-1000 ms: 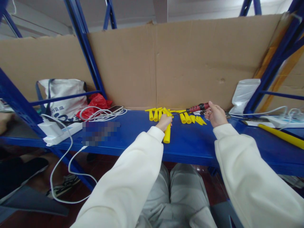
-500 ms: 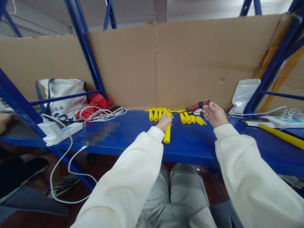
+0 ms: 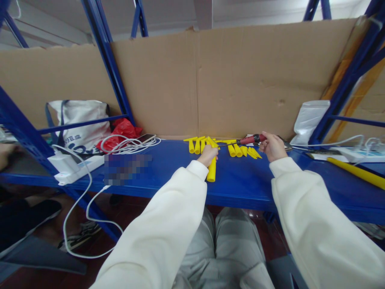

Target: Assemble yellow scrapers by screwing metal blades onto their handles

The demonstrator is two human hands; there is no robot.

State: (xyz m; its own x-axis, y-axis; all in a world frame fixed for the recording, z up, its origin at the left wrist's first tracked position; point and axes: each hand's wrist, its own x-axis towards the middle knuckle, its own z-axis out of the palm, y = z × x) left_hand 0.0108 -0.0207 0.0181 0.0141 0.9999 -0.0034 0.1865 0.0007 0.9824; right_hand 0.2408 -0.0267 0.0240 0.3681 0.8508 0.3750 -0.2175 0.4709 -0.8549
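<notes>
My left hand is closed around a yellow tube-shaped piece with a crosspiece at its top, like a toy hammer; its lower end rests on or just above the blue shelf. My right hand has its fingers closed on the end of a screwdriver with a red and black handle. The dark shaft points left, and its tip reaches the yellow piece by my left hand, where my fingers partly hide it. Beyond my hands lie several yellow tubes and small flat yellow pieces.
A blue shelf holds a coiled white cable, a red plastic bag and a cloth bag at left. A long yellow tube lies at right. Cardboard stands behind. Part of another person shows at far left.
The screwdriver's handle end has dropped slightly and its handle has turned about its axis. My right hand has shifted a little lower with it. My left hand stays in place.
</notes>
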